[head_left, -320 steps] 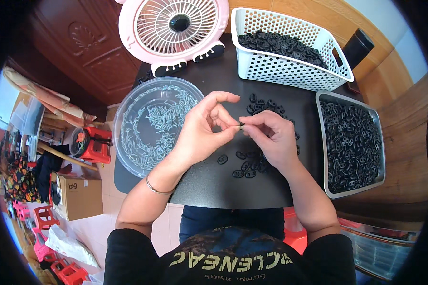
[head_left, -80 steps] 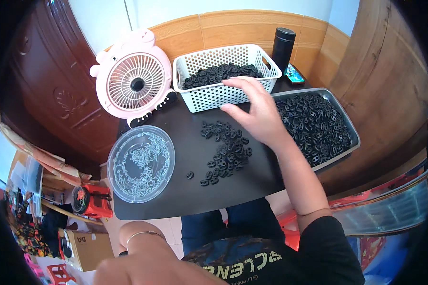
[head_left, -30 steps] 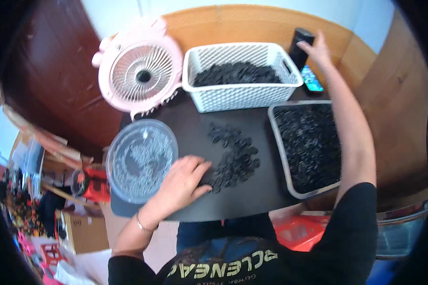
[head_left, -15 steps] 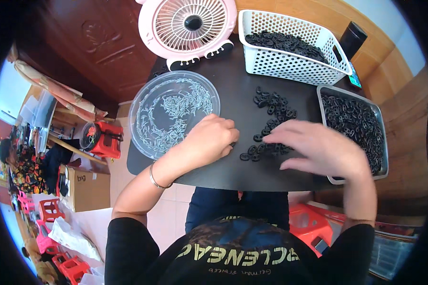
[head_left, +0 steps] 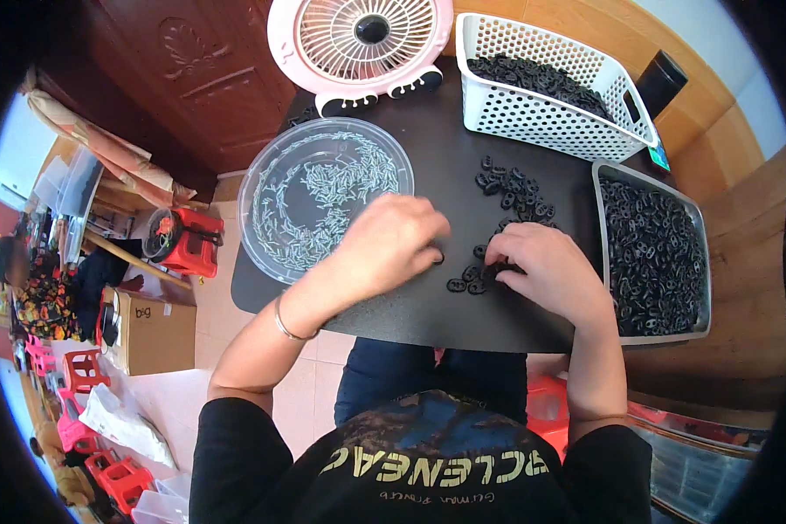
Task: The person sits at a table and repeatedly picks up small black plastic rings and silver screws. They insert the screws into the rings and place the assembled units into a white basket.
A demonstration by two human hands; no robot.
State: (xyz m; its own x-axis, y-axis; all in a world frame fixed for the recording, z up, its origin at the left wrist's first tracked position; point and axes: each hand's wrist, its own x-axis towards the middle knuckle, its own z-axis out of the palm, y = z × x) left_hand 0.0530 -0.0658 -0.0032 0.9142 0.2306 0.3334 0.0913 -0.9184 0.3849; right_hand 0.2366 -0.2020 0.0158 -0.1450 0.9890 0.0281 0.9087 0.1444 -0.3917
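A loose pile of small black oval pieces with holes (head_left: 517,194) lies on the dark table. The fingers of my right hand (head_left: 555,271) are curled down into the near end of this pile, thumb and forefinger closing around a black piece. To the left, my left hand (head_left: 393,243) has its fingers bent and pressed together beside the round clear tub (head_left: 246,205). A dark bit shows at its fingertips, too small to make out. Thin silvery pins (head_left: 336,183) are scattered inside the tub.
A grey tray (head_left: 706,301) full of black pieces stands at the right. Behind the pile is a white perforated basket (head_left: 541,131) holding more. A pink fan (head_left: 358,83) and a black cylinder (head_left: 659,83) stand at the back. Red stools (head_left: 118,480) are on the floor at left.
My right hand has moved left and down from above the pieces, its spread fingers now closing among them. My left hand stays near the tub, its fingers still bent. The view has shifted slightly.
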